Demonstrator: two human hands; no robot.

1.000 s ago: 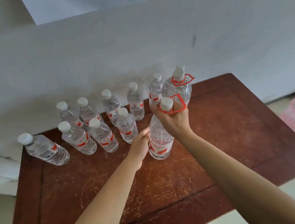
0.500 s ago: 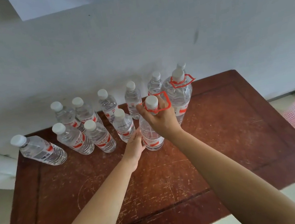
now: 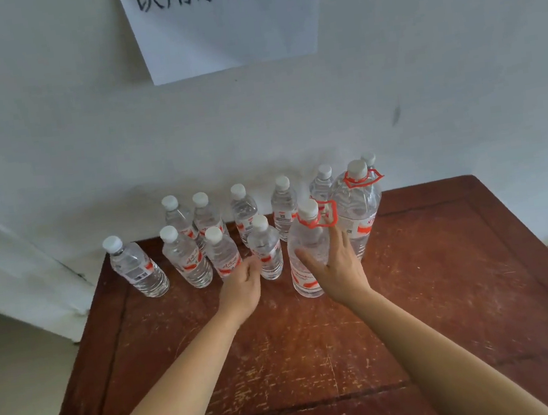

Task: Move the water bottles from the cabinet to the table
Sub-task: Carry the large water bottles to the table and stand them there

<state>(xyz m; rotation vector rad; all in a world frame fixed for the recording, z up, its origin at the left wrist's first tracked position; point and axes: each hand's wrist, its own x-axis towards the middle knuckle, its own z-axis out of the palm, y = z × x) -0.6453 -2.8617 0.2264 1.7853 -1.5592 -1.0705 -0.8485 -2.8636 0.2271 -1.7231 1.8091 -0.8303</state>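
Note:
Several clear water bottles with white caps and red labels stand in two rows at the back of a dark wooden table (image 3: 448, 289). A large bottle with a red carry ring (image 3: 306, 258) stands in front of a second large bottle (image 3: 359, 207). My right hand (image 3: 337, 268) hovers against the near large bottle's right side, fingers spread, not gripping it. My left hand (image 3: 243, 288) is just in front of a small bottle (image 3: 265, 249), fingers loosely curled, holding nothing.
A white wall stands right behind the bottles, with a paper sign (image 3: 225, 20) taped above. One small bottle (image 3: 135, 267) stands apart at the table's back left corner. The floor shows at left and right of the table.
My right hand has let go of the large bottle's neck and opened beside it. The bottle now stands on the table. My left hand has drawn back from it. The view tilted up.

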